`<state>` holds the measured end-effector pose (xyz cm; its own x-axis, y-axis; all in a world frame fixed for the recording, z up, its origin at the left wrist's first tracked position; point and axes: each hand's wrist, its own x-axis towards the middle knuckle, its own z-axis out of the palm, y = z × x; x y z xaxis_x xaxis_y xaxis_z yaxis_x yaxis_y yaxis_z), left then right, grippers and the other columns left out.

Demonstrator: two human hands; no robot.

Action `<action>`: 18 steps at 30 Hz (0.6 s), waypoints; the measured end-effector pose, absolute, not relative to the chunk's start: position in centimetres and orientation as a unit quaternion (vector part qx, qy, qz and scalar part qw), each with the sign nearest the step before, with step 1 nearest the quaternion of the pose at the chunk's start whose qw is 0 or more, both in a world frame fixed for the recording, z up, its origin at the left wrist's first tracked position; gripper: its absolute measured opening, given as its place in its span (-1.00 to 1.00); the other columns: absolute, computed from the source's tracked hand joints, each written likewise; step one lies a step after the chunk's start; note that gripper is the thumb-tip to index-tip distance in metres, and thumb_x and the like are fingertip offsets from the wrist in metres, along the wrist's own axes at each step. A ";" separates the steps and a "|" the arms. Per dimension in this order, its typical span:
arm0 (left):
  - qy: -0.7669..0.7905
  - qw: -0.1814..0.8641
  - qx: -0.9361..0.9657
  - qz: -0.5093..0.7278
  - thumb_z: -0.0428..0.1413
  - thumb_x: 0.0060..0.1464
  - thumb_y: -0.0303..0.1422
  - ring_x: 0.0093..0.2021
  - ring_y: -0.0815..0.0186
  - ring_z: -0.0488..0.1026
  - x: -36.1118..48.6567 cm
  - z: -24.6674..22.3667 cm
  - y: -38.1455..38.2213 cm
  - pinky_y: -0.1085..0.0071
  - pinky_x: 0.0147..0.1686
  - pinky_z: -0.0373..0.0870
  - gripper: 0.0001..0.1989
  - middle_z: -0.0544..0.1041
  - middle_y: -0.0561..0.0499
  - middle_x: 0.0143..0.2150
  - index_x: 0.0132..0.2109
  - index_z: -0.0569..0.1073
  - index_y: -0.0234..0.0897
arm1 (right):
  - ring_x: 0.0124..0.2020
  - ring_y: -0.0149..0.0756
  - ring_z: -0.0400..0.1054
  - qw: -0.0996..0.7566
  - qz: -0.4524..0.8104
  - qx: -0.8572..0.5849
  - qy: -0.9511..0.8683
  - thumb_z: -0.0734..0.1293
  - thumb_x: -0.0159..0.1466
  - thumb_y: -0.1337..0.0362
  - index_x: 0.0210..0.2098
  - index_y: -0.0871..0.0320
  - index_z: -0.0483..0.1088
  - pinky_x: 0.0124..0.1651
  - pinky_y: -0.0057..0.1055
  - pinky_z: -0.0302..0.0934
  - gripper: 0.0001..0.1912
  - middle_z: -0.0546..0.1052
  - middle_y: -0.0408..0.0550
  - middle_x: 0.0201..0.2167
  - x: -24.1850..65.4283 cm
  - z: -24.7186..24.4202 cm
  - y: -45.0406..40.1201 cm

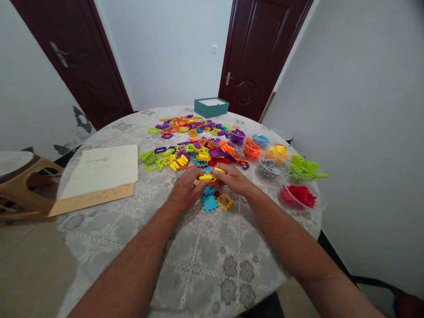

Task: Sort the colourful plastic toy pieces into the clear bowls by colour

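Both my hands meet over the near side of a heap of colourful plastic building pieces [215, 152]. Fingers of my left hand [188, 187] close on a yellow building piece [205, 177]. My right hand [232, 178] pinches another yellow building piece [218, 170] close beside it; whether the two are joined I cannot tell. Just below the hands lie a blue square piece [210, 203] and a yellow frame-shaped piece [225, 202] on the tablecloth. Several loose yellow pieces [179, 163] rest left of my fingers.
Clear tubs stand along the right: red pieces [300, 196], grey pieces [272, 168], green pieces [304, 167], orange pieces [252, 148], with yellow, blue and purple ones behind. A teal box [211, 107] sits at the back. Paper on a brown envelope [96, 196] lies left.
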<state>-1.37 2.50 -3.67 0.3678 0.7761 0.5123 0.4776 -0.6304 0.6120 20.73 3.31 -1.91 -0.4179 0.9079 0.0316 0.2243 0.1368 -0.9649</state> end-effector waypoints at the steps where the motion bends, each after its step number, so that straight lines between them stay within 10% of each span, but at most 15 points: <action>1: 0.403 0.189 0.796 0.410 0.11 0.30 -0.21 -0.04 0.19 0.50 -1.4 -3.6 2.5 0.24 0.00 0.42 -0.82 0.57 -0.08 -0.08 -0.11 0.49 -0.21 | -0.45 -0.32 0.45 0.322 0.493 -0.423 -0.689 0.29 0.39 -0.04 -0.17 0.11 0.41 -0.36 -0.41 0.36 -0.67 0.53 -0.15 -0.45 21.7 -1.4 3.4; 9: 0.487 0.327 0.670 0.455 0.19 0.18 -0.19 -0.34 0.30 0.52 -1.4 -3.3 2.8 0.38 -0.31 0.45 -0.78 0.55 0.07 -0.30 -0.13 0.40 -0.19 | -0.12 -0.20 0.47 0.116 0.241 -0.415 -0.870 0.40 0.24 0.35 -0.14 0.11 0.58 0.00 -0.29 0.29 -0.80 0.62 -0.03 -0.15 25.0 0.8 2.5; 18: 0.492 0.392 0.599 0.495 0.15 0.21 -0.12 -0.47 0.32 0.52 -1.8 -2.2 2.9 0.40 -0.43 0.49 -0.68 0.53 0.09 -0.41 -0.01 0.51 -0.23 | -0.27 -0.20 0.44 -0.030 0.161 -0.497 -0.852 0.47 0.13 0.35 -0.29 0.09 0.56 -0.31 -0.41 0.15 -0.87 0.61 0.01 -0.26 22.4 -1.7 1.9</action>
